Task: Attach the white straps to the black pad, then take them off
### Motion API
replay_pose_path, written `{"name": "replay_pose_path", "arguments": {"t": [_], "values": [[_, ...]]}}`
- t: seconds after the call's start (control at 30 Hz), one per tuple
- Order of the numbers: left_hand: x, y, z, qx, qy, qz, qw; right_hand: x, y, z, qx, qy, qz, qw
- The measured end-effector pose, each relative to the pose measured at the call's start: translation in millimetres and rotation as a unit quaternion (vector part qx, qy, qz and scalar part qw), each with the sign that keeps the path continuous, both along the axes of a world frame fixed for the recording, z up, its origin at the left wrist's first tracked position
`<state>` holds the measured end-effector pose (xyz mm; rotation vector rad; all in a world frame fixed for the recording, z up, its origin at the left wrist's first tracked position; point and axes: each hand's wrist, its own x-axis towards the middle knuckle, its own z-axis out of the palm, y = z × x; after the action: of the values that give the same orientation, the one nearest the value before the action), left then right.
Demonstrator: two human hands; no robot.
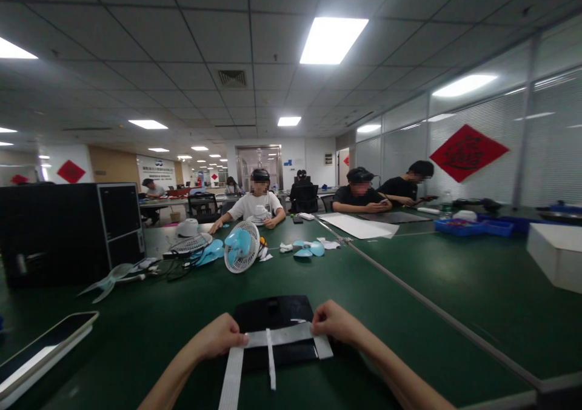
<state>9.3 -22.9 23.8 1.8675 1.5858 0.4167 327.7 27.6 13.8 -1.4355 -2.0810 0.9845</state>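
A flat white woven strap is stretched level between my two hands, above a black flat panel on the green table. My left hand pinches the strap's left part, where a length hangs down toward me. At its right end my right hand pinches the strap, and a short tail drops below the fingers. A narrow white strip crosses the strap near the middle and hangs down in front. My hands partly hide the panel's sides.
A phone-like device lies at the left edge. Beyond my hands stand a fan with blue blades, loose fan parts and a large black case. A person sits opposite. Blue trays and a white box are at right.
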Motion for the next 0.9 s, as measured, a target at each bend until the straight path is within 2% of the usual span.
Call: {"name": "replay_pose_path", "arguments": {"t": [0.2,0.47,0.53,0.6,0.77,0.83,0.9], "values": [[2.9,0.9,-2.5,0.042,0.049,0.016,0.998,-1.1,1.0,-2.5,0.032,-0.02,-0.01,0.999],[3.8,0.3,-0.2,0.04,0.105,0.04,0.993,-1.6,-10.6,6.6,0.063,-0.048,-0.016,0.997],[5.2,-2.6,2.0,0.061,0.117,0.044,0.99,-1.4,-13.4,8.2,0.073,-0.055,-0.016,0.996],[9.0,-7.2,5.8,0.099,0.114,0.018,0.988,-1.5,-15.1,9.2,0.08,-0.062,-0.015,0.995],[26.9,-21.7,16.9,0.147,0.053,-0.147,0.977,-2.7,-18.3,13.2,0.087,-0.072,-0.006,0.994],[33.0,-25.3,19.1,0.144,0.044,-0.175,0.973,-3.6,-20.8,16.1,0.1,-0.079,0.002,0.992],[36.4,-26.8,20.0,0.142,0.045,-0.177,0.973,-5.7,-24.5,19.4,0.117,-0.088,0.014,0.989]]}}
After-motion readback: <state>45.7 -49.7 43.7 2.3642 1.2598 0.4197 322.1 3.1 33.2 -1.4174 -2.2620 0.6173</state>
